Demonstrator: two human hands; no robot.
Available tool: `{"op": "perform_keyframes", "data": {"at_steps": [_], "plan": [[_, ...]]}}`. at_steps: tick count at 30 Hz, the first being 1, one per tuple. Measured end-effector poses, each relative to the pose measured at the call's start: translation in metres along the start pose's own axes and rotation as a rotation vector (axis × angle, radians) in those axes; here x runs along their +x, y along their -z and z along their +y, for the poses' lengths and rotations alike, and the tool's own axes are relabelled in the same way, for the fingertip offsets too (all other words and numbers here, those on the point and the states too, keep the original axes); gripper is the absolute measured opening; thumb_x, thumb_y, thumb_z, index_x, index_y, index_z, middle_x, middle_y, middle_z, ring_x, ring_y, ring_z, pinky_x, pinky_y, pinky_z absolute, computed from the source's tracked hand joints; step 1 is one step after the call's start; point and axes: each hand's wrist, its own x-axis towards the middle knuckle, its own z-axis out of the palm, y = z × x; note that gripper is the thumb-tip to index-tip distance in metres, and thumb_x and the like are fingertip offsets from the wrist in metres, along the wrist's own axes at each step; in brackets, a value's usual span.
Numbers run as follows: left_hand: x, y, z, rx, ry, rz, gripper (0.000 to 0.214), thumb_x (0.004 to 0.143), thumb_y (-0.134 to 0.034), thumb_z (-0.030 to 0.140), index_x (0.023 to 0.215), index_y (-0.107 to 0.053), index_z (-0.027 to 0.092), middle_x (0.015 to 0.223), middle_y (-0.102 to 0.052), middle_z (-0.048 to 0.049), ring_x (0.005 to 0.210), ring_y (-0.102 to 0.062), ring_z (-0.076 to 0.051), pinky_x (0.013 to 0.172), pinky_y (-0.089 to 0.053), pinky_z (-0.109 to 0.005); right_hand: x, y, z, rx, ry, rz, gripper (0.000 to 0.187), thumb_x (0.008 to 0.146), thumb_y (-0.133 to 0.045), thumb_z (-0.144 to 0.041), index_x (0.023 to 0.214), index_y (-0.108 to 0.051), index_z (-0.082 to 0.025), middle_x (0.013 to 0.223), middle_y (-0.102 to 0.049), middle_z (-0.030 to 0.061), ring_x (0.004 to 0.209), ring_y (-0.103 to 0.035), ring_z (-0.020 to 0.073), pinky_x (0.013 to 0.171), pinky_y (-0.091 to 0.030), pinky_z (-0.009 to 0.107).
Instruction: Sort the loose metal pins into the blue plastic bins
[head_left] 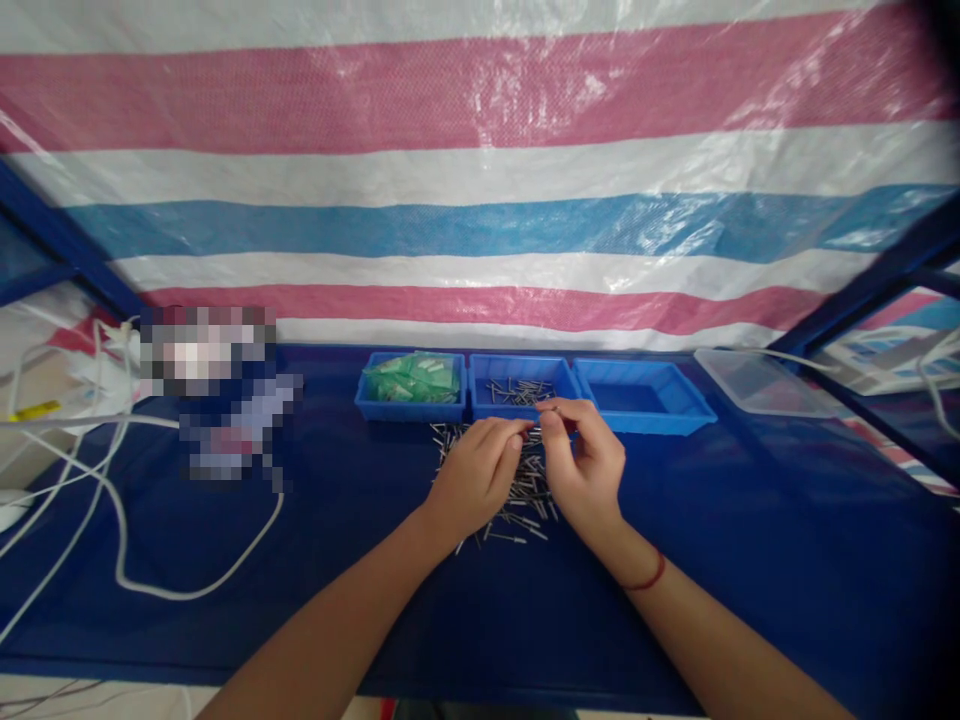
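A loose pile of silvery pop rivets (529, 490) lies on the blue table, under and between my hands. My left hand (474, 470) is closed over the pile's left side, thumb and forefinger pinched; what they hold, if anything, is hidden. Close beside it, my right hand (589, 460) pinches thumb against fingers, with a small metallic bit of a rivet (556, 410) showing at the tips. Both sets of fingertips nearly meet at the front edge of the middle blue bin (517, 362), which has more rivets (521, 390) inside.
The left blue bin (409, 412) contains green plastic packets (412, 378). To the right stands another blue bin (645, 425), beside a translucent lid (765, 382). White cables (172, 597) and blurred-out items occupy the table's left side. A striped plastic sheet (480, 230) hangs behind.
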Motion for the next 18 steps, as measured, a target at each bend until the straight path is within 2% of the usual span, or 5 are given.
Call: {"op": "perform_keyframes", "data": {"at_steps": [5,11,18], "plan": [[0.0,-0.004,0.0,-0.01,0.055,-0.023,0.027,0.096,-0.042,0.025,0.118,-0.053,0.015,0.108,-0.064,-0.0103,0.101,-0.059,-0.02,0.091,-0.047,-0.035,0.001,0.005,-0.005,0.015,0.055,-0.039,0.011,0.088,-0.052,-0.018,0.087,-0.062,-0.021,0.082,-0.066,0.0049,0.075,-0.06,0.0184,0.069,-0.048,0.035],[0.0,-0.004,-0.003,-0.058,0.078,0.022,0.024,0.096,-0.039,0.026,0.094,-0.061,0.015,0.093,-0.066,-0.0083,0.09,-0.061,-0.019,0.083,-0.048,-0.032,0.002,0.004,-0.017,0.046,0.055,-0.178,0.013,0.086,-0.053,-0.019,0.088,-0.065,-0.02,0.083,-0.066,0.0058,0.077,-0.061,0.018,0.069,-0.05,0.034],[-0.001,-0.002,0.002,-0.11,0.167,0.078,0.02,0.093,-0.045,0.026,0.103,-0.059,0.015,0.1,-0.066,-0.0086,0.097,-0.061,-0.02,0.086,-0.047,-0.033,0.0,0.002,-0.019,0.117,0.022,-0.249,0.015,0.087,-0.052,-0.018,0.091,-0.067,-0.02,0.084,-0.061,0.0054,0.078,-0.059,0.0166,0.069,-0.05,0.033]]}}
